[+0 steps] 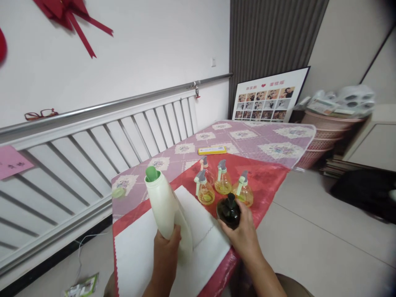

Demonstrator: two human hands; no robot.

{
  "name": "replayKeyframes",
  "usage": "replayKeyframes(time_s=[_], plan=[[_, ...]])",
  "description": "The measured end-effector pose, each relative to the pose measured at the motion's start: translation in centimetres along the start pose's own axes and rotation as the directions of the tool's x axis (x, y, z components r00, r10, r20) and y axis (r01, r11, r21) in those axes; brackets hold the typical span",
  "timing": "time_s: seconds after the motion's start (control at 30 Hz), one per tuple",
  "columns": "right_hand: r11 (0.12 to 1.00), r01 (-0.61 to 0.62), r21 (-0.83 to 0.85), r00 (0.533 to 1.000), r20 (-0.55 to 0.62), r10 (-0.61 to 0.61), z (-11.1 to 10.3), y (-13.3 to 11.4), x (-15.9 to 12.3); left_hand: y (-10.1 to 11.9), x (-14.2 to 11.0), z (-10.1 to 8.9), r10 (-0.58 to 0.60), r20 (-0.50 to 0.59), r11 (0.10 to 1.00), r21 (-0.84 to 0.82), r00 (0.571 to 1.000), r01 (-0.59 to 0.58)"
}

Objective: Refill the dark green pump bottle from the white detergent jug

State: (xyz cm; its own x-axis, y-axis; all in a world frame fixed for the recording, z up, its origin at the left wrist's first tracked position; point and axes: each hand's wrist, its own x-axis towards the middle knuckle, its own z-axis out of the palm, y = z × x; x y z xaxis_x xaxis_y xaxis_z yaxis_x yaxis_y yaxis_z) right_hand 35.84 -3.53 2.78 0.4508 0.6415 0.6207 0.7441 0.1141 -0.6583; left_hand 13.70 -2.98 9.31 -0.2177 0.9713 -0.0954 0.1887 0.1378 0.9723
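Note:
My left hand grips a large cream-white detergent bottle with a green pouring spout at its uncovered top. The bottle is tilted slightly left over a white cloth. My right hand curls round a dark, glossy round bottle with a narrow black neck, at the cloth's right edge. Just beyond it stand several clear spray bottles with grey-and-green heads, among them a spray bottle holding yellow liquid. A pale green cap lies at the table's left edge.
A red cloth lies over the purple patterned tablecloth. Farther back is a yellow-edged flat box. A white radiator runs along the left; stacked pink baskets and a photo board stand beyond the table.

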Motion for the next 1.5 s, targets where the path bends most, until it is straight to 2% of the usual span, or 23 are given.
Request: replayKeyframes(time_s=[0.1,0.2,0.33,0.53,0.57,0.7,0.73,0.87,1.03,1.1,1.17,1.23,1.27,1.3,1.4,1.5], plan=[[0.999,0.001,0.036,1.000,-0.008,0.000,-0.3,-0.2,-0.6,-0.5,-0.5,-0.2,0.018,0.058,1.000,-0.005,0.998,-0.017],[0.992,-0.064,0.111,0.998,0.025,0.062,-0.3,-0.3,-1.2,-0.7,-0.8,-0.7,0.038,0.112,0.999,-0.006,0.993,-0.037],[0.957,-0.181,0.228,0.978,0.147,0.149,-0.3,-1.1,-1.6,-0.5,-1.2,-1.4,0.048,0.190,0.999,-0.008,0.981,-0.047],[0.918,-0.283,0.280,0.929,0.317,0.190,-1.0,-2.7,-2.0,-1.6,-1.7,-3.1,0.118,0.226,0.985,-0.149,0.967,-0.085],[0.910,-0.302,0.285,0.918,0.343,0.197,-1.2,-2.9,-2.2,-1.9,-1.7,-3.6,0.138,0.207,0.983,-0.146,0.969,-0.109],[0.857,-0.404,0.320,0.860,0.451,0.238,-1.9,-3.8,-2.9,-2.7,-2.0,-6.1,0.198,0.015,0.978,-0.072,0.980,-0.196],[0.841,-0.429,0.329,0.849,0.466,0.250,-2.1,-4.1,-3.0,-2.8,-2.1,-6.7,0.203,0.016,0.978,-0.063,0.979,-0.201],[0.823,-0.453,0.343,0.829,0.502,0.247,-2.9,-6.2,-3.5,-3.1,-2.7,-8.0,0.218,0.154,0.976,-0.044,0.964,-0.214],[0.820,-0.472,0.323,0.786,0.576,0.226,-4.2,-9.9,-4.4,-4.2,-3.6,-8.1,0.223,0.254,0.975,-0.072,0.941,-0.212],[0.813,-0.496,0.304,0.746,0.628,0.221,-4.8,-11.5,-4.8,-4.8,-3.9,-8.1,0.235,0.353,0.972,-0.082,0.906,-0.220],[0.812,-0.512,0.282,0.700,0.685,0.204,-5.3,-13.1,-5.3,-5.4,-4.0,-8.2,0.244,0.492,0.970,-0.104,0.836,-0.222],[0.814,-0.514,0.270,0.656,0.735,0.170,-5.4,-14.5,-5.9,-5.9,-4.2,-8.2,0.252,0.606,0.968,-0.162,0.754,-0.193],[0.817,-0.508,0.273,0.644,0.750,0.150,-5.4,-15.1,-6.2,-6.1,-4.3,-8.1,0.246,0.631,0.968,-0.201,0.736,-0.151],[0.817,-0.504,0.279,0.643,0.753,0.139,-5.3,-15.6,-6.6,-6.3,-4.4,-8.0,0.231,0.634,0.966,-0.240,0.738,-0.096],[0.816,-0.493,0.301,0.675,0.724,0.141,-4.4,-16.5,-7.7,-6.6,-5.0,-7.8,0.147,0.586,0.942,-0.328,0.797,0.068],[0.813,-0.470,0.344,0.694,0.713,0.099,-3.4,-16.8,-8.6,-6.8,-5.1,-8.5,0.133,0.566,0.918,-0.379,0.814,0.113]])
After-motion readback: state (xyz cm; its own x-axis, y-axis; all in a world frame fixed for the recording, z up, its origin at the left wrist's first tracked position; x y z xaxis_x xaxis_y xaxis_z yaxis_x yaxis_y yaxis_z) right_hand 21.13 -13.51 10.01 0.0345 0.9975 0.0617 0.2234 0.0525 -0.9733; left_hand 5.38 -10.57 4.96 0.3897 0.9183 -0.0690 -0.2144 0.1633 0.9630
